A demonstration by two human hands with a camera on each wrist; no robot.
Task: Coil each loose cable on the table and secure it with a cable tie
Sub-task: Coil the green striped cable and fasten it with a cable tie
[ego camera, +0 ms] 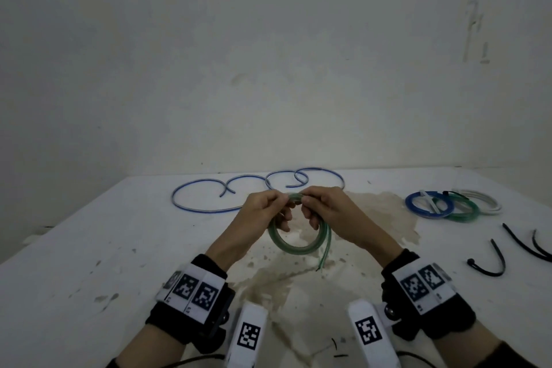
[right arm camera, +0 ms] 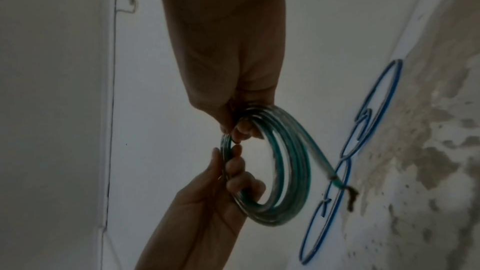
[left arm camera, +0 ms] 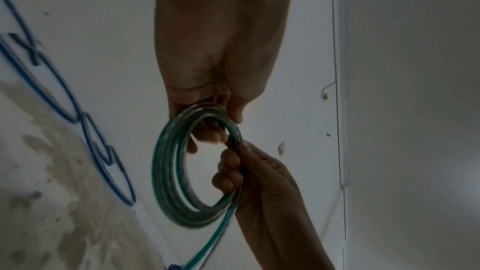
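A green cable [ego camera: 294,246] wound into a small coil hangs above the table's middle. My left hand [ego camera: 270,203] and right hand [ego camera: 316,205] both pinch the coil's top, thumbs over it and fingers curled through the ring. Its loose tail [ego camera: 325,248] hangs down at the right side. The left wrist view shows the coil [left arm camera: 168,171] with my left fingers [left arm camera: 207,134] inside the loop. The frayed tail end [right arm camera: 350,194] appears in the right wrist view. A long blue cable [ego camera: 206,209] lies uncoiled in loops behind my hands. Several black cable ties [ego camera: 494,263] lie at the right.
Three tied coils sit at the back right: blue [ego camera: 430,205], green [ego camera: 461,210] and white [ego camera: 485,202]. The white table [ego camera: 119,233] has a large brownish stain [ego camera: 373,218] in its middle and meets a bare wall behind.
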